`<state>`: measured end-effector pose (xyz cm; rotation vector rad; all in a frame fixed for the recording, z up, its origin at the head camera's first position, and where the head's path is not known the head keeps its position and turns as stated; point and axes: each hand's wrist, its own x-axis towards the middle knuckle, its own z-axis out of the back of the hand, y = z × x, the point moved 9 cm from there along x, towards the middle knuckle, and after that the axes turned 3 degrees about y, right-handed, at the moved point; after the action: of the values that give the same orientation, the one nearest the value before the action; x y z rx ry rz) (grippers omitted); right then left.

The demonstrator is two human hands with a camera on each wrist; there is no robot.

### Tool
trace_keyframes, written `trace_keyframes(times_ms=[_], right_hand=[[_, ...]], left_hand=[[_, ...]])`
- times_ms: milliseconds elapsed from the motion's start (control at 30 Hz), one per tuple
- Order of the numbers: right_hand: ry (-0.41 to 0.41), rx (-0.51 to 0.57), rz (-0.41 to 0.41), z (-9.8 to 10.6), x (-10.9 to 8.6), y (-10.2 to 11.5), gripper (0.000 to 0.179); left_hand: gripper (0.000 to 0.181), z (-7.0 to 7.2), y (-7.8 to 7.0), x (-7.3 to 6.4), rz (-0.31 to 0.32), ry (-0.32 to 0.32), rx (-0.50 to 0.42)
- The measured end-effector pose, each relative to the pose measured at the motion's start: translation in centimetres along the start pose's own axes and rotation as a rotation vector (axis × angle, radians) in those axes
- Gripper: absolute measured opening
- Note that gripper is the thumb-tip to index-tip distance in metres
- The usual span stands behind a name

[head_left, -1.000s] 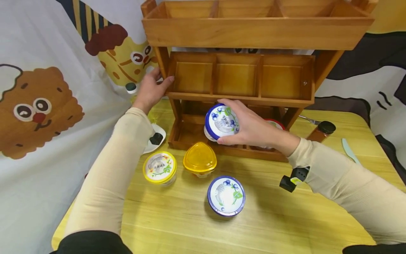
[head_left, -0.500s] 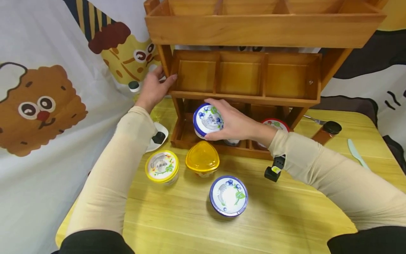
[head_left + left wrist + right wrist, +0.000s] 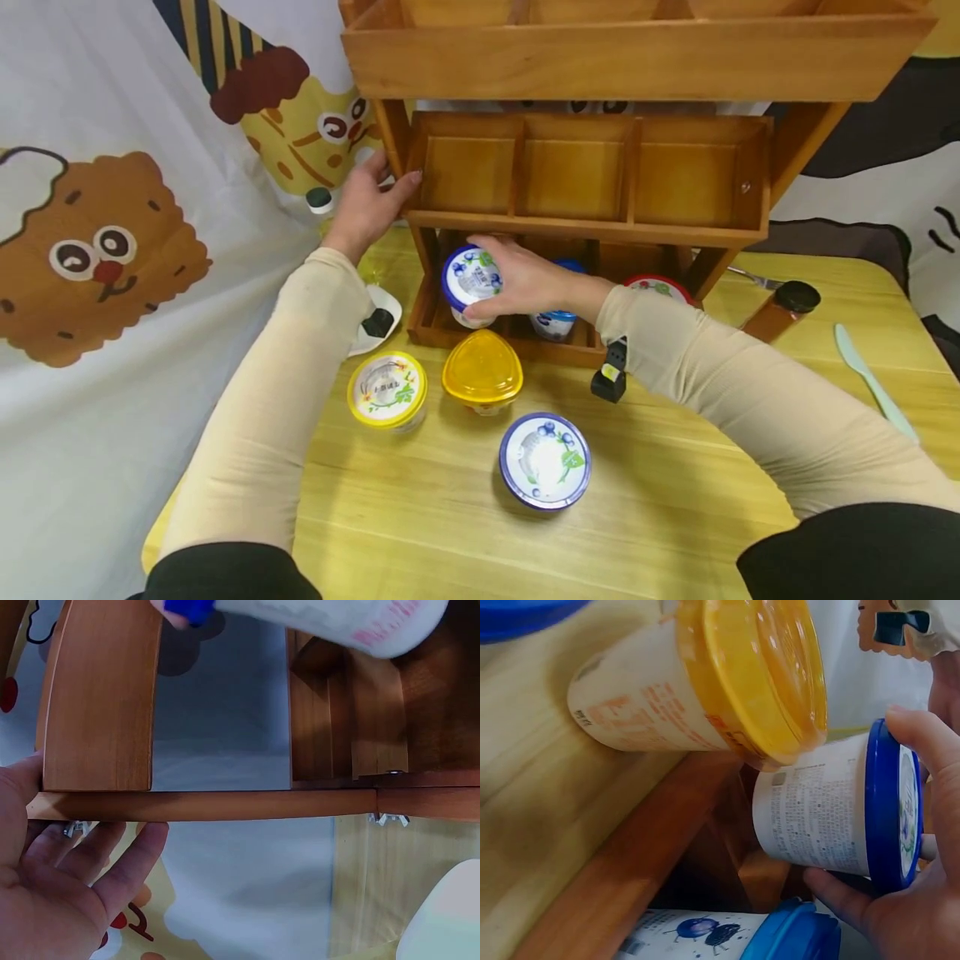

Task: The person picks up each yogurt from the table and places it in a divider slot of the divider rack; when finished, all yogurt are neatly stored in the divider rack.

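Observation:
My right hand [image 3: 528, 279] holds a white tub with a dark blue lid [image 3: 471, 277] printed with blueberries, thumb and fingers around the lid. The tub is at the left compartment of the bottom tier of a wooden rack [image 3: 600, 221]; in the right wrist view the tub [image 3: 817, 806] tilts above a divider. My left hand [image 3: 369, 204] grips the rack's left upright, and the left wrist view shows its fingers [image 3: 131, 866] behind that post. Just in front stand a yellow three-cornered tub [image 3: 482, 369], a yellow-lidded round tub [image 3: 387, 390] and another blueberry-lidded tub [image 3: 545, 461].
A bright-blue-lidded tub [image 3: 553, 323] and a red-lidded tub [image 3: 658, 289] sit in the bottom tier. On the right lie a pale green knife [image 3: 873, 379], a fork and a dark-capped jar [image 3: 783, 308]. A white plate [image 3: 390, 304] and a bottle [image 3: 321, 204] stand left.
My right hand has moved left with the blueberry tub, into the left compartment's space. The bright-blue-lidded tub behind it has come into sight. My left hand keeps its grip on the upright.

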<state>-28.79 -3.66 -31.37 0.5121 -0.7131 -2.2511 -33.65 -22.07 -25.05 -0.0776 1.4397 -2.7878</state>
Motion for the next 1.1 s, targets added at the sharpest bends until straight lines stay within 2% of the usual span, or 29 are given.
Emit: trace_keyframes(times_ms=[167,567,900,1100], right_hand=[[0.037,-0.036,0.009,-0.4,1.6,0.3,0.106],[0.059,-0.068,-0.016,-1.8,4.2,-0.2,0.105],[0.058,-0.092,-0.047,-2.5,5.4,-1.1,0.105],[0.124,-0.097,-0.085,-3.7,5.8,-1.8,0.107]], left_hand=[[0.058,0.2,0.2,0.0,0.006,-0.006,0.000],[0.056,0.3,0.1,0.3,-0.010,-0.019,0.004],[0.057,0.2,0.0,0.3,-0.009,-0.018,0.024],[0.056,0.2,0.2,0.3,-0.015,-0.015,0.019]])
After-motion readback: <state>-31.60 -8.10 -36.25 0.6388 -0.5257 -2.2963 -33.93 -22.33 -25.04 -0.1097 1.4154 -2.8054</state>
